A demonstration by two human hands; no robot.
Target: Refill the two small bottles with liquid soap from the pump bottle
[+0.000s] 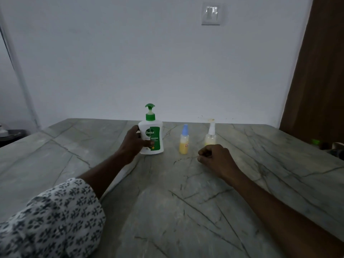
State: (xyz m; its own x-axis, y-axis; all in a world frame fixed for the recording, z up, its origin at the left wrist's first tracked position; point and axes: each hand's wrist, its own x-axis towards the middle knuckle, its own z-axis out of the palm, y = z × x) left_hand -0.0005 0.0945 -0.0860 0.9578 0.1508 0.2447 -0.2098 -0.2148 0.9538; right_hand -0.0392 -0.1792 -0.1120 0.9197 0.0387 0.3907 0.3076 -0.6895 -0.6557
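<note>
A white pump bottle (153,134) with a green pump head and green label stands upright on the marble table (167,211). My left hand (133,143) wraps around its left side, thumb across the front. To its right stands a small bottle with a blue cap (184,141), holding yellow liquid. Further right is a small clear bottle with a white spray top (210,135), also with yellowish liquid. My right hand (216,158) rests on the table as a loose fist just in front of the spray bottle, holding nothing.
A white wall with a light switch (210,14) rises behind the table's far edge. A brown door (316,81) stands at the right. Small dark items and something green (315,141) lie at the table's right edge.
</note>
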